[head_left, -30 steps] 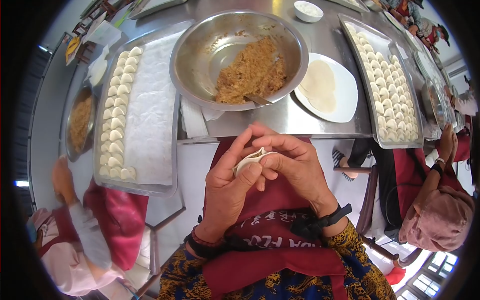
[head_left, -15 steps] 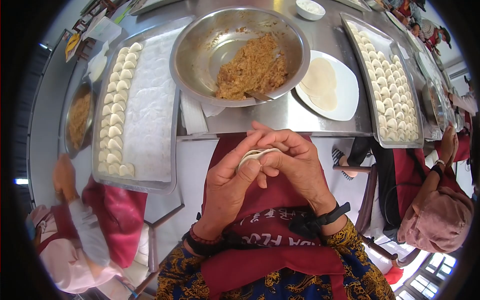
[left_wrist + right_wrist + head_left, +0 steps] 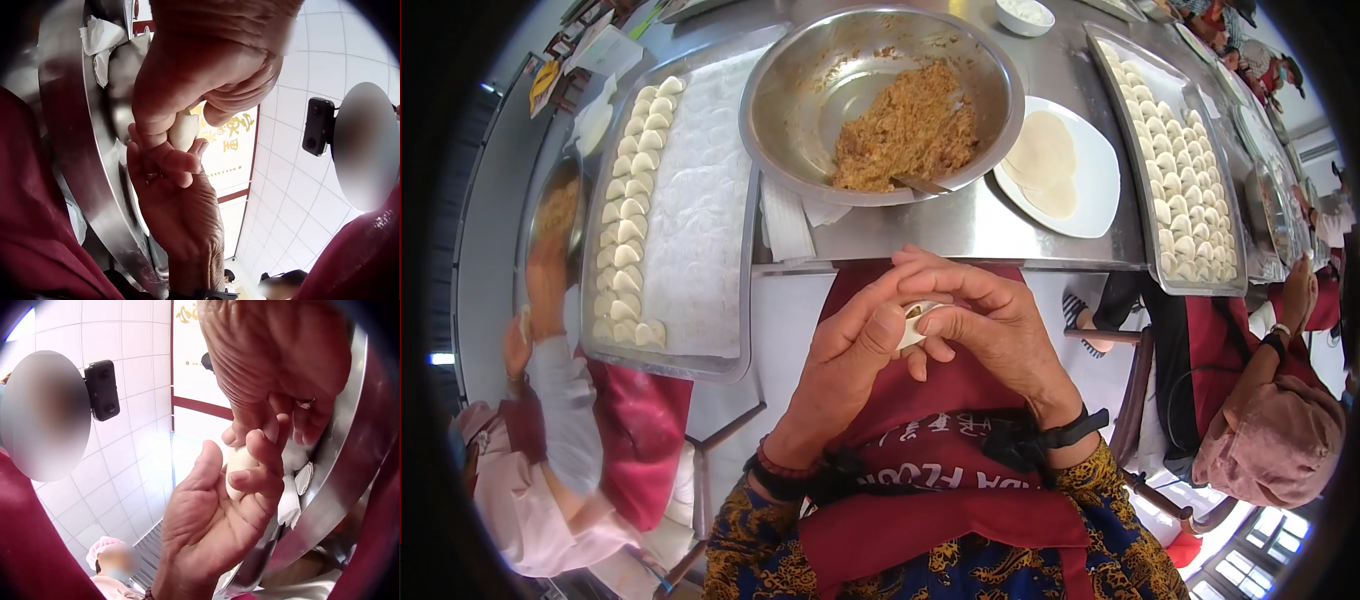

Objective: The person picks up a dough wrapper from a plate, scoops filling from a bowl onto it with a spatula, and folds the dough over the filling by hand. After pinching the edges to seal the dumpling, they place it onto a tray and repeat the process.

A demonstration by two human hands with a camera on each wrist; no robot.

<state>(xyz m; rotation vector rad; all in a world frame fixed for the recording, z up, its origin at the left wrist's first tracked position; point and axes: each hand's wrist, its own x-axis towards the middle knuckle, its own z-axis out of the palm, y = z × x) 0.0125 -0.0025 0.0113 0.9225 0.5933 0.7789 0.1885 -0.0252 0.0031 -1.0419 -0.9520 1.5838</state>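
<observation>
A white dumpling point(image 3: 917, 328) with a small gap showing brown filling is held between both hands, above the lap and in front of the table edge. My left hand point(image 3: 845, 335) cradles it, the fingers curled about it in the right wrist view, where the left thumb point(image 3: 209, 464) stands away from the dough. My right hand point(image 3: 995, 335) pinches the dumpling's edge with thumb and finger. In the left wrist view the dumpling point(image 3: 184, 130) shows as a smooth pale lump between the two hands' fingers.
A steel bowl point(image 3: 760, 150) of brown filling with a utensil stands ahead. Right of it, a white plate point(image 3: 1097, 195) bears round wrappers point(image 3: 1040, 165). Trays of dumplings lie left point(image 3: 700, 250) and right point(image 3: 1145, 220). People sit at both sides; one reaches toward a filling bowl point(image 3: 572, 205).
The dumpling's open edge has narrowed to a small gap, and my left thumb has lifted from it. At the left, the other person's hand has moved up to the filling bowl.
</observation>
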